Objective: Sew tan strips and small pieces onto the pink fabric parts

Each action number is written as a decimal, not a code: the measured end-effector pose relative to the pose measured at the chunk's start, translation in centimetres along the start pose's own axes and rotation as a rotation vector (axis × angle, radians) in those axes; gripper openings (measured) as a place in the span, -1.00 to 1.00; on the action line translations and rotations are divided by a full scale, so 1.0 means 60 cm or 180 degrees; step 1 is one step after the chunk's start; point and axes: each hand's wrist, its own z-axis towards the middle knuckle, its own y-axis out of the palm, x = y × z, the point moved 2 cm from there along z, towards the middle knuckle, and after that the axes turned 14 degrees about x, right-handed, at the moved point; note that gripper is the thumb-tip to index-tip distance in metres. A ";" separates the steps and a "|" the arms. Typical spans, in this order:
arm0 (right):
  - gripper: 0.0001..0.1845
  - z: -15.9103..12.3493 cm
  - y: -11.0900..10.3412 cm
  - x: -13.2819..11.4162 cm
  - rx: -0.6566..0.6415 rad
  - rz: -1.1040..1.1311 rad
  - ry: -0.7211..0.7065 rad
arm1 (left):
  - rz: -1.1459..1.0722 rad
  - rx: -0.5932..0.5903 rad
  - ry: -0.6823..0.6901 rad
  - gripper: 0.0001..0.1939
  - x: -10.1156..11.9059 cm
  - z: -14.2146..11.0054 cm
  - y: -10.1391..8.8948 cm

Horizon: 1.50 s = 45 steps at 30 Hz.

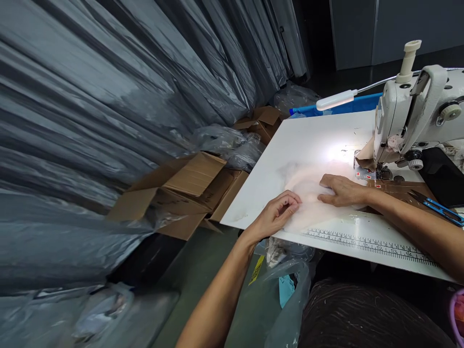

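A pale pink, sheer piece of fabric point(308, 215) lies on the white sewing table, its outline washed out by the lamp light. At its left edge my left hand point(277, 212) is closed, thumb and forefinger pinching the fabric. My right hand point(340, 190) rests on the fabric's right part, thumb apart from the fingers. Just beyond that hand stands a white sewing machine point(393, 121), its needle and presser foot area to the right of the fabric.
Blue-handled thread snips point(440, 208) and a black phone point(444, 176) lie on the right. A printed ruler point(362, 244) runs along the table's front edge. A lit lamp point(335, 100) hangs above. Open cardboard boxes point(195, 174) and plastic bags point(228, 142) stand left of the table.
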 end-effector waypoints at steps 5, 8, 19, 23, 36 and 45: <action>-0.80 -0.002 -0.001 -0.002 0.0021 0.0109 0.0048 | 0.0067 0.0101 -0.0012 -0.57 -0.003 0.004 0.002; -0.73 -0.003 -0.003 -0.003 0.0038 0.0199 0.0029 | 0.0112 0.0048 -0.0042 -0.59 0.002 0.004 0.002; -0.69 -0.003 0.000 -0.006 0.0034 -0.0045 -0.0147 | 0.0146 0.0378 0.0102 -0.70 -0.012 0.000 0.005; -0.82 0.001 0.005 -0.003 0.0065 -0.0157 -0.0116 | 0.0177 0.0440 0.0251 -0.73 -0.016 -0.003 0.004; -0.82 0.002 0.008 0.004 0.0108 -0.0060 -0.0053 | 0.0522 -0.0218 0.0566 -0.76 0.001 -0.013 0.003; -0.88 0.002 0.007 0.003 0.0096 -0.0040 -0.0090 | 0.0244 -0.0316 0.0259 -0.66 -0.002 -0.007 -0.003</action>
